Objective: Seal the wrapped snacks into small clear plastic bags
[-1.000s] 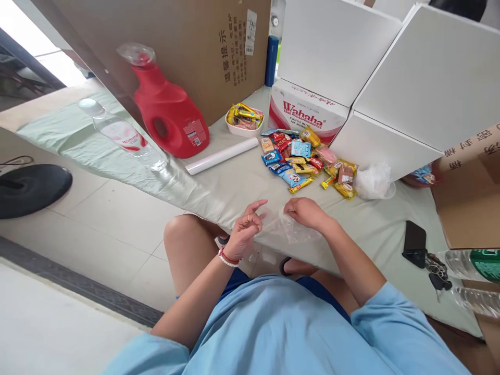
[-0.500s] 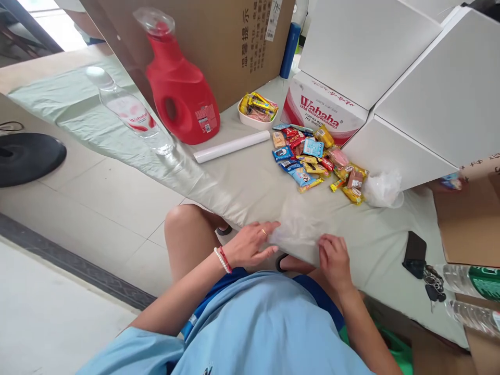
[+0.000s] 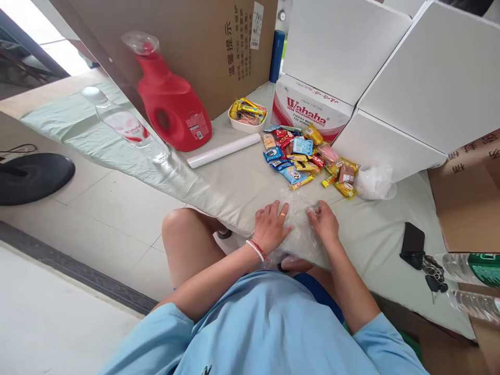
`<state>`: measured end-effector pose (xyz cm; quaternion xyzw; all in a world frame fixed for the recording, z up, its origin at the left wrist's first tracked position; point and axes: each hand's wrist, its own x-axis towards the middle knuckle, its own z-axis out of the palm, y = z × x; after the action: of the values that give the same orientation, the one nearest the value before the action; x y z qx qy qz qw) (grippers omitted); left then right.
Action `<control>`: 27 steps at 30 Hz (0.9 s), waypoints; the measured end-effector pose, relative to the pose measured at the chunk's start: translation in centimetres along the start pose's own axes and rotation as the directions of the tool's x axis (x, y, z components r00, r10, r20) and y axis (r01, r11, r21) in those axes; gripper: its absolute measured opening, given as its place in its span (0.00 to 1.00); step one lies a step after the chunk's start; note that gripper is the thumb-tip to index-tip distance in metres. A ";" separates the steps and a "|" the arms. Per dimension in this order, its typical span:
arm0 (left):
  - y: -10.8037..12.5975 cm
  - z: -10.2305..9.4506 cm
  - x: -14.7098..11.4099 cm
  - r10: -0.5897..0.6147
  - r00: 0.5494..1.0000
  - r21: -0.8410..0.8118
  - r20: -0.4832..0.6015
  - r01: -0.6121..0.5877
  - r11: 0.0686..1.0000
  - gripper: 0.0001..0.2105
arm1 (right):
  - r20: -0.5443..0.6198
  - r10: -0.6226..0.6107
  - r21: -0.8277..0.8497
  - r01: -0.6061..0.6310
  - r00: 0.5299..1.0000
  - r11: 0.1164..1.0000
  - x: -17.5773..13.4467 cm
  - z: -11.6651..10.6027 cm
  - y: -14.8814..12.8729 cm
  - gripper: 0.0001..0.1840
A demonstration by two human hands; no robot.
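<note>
A clear, thin plastic bag (image 3: 300, 229) lies crumpled along the front edge of the cloth-covered table. My left hand (image 3: 271, 227), with a ring and beaded bracelet, rests on the bag's left side, fingers spread. My right hand (image 3: 324, 224) has its fingers curled and pinched on the bag's right side. Just beyond them lies a pile of wrapped snacks (image 3: 299, 156) in several colours. To its right sits a white bundled plastic bag (image 3: 377, 182). A white bowl (image 3: 247, 125) of yellow-wrapped snacks stands farther back.
A white roll (image 3: 224, 150) lies left of the snacks, near a red detergent jug (image 3: 175, 109) and a water bottle (image 3: 123, 125). White boxes and a Wahaha carton (image 3: 308, 107) stand behind. On the right are a black phone (image 3: 413, 245), keys (image 3: 434, 273) and two bottles.
Both hands have moved forward, away from my body, over the table. The clear bag has shifted forward with them and looks more spread and wrinkled. The camera view has tilted slightly.
</note>
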<state>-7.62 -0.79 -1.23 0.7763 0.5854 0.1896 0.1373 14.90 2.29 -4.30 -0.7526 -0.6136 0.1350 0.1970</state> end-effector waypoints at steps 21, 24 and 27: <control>-2.1 1.1 3.1 0.310 0.948 0.040 0.074 -0.313 0.949 0.16 | -0.026 0.008 0.150 -0.004 1.000 0.989 -2.7 -3.2 4.1 0.17; -5.2 2.1 3.4 0.182 0.979 0.068 0.092 -0.189 0.980 0.22 | 0.148 -0.008 -0.103 0.023 0.989 0.994 -0.2 -4.7 5.4 0.13; -6.9 2.0 3.0 0.197 0.975 0.071 0.100 -0.205 0.976 0.27 | -0.009 -0.162 -0.269 0.153 0.987 0.951 4.7 -6.4 3.5 0.17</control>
<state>-11.89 4.03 -5.66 0.8444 0.5040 0.1424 0.1128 21.82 5.40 -0.04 -0.7229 -0.6812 0.0233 0.1130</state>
